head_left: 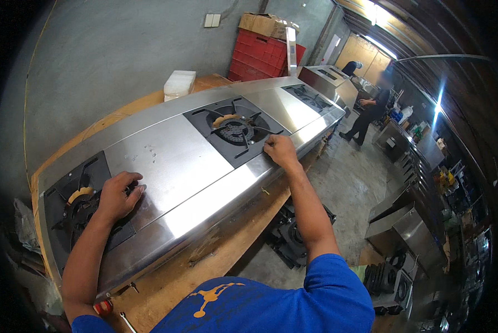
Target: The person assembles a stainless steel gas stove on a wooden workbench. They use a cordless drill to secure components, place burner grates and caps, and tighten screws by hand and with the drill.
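A long stainless steel stove top with three black square burners lies before me. My left hand is over the right edge of the left burner, fingers loosely bent and thumb apart, with nothing visible held. At the front right corner of the middle burner, my right hand has its fingers drawn together against the black plate. What is between those fingertips, if anything, is hidden. The far burner sits at the right end, away from both hands.
The stove rests on a wooden bench, with a wrench and a red tape measure near its front edge. A white block and red crates stand behind. Black burner parts lie below. A co-worker stands farther off.
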Demonstrator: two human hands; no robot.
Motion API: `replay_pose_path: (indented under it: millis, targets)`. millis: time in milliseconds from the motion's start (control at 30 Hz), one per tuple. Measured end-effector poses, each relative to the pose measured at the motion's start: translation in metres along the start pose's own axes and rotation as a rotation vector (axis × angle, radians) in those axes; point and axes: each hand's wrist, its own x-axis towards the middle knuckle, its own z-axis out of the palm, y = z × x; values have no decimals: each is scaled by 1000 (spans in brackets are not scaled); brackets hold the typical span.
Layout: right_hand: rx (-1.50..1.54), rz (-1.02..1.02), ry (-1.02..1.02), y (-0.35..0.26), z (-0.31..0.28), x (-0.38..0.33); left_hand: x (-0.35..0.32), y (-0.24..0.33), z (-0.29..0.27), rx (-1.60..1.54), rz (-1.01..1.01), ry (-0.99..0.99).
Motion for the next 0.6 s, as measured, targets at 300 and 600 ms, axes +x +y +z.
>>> replay_pose_path:
  millis: [300,600]
  targets:
    - [-107,-50,-161,-3,-9,18,-1,1,-1,-31,-4,-3]
    - [-281,-55,-218,-7,-9,26,-2,-5,-1,-19,15,-13]
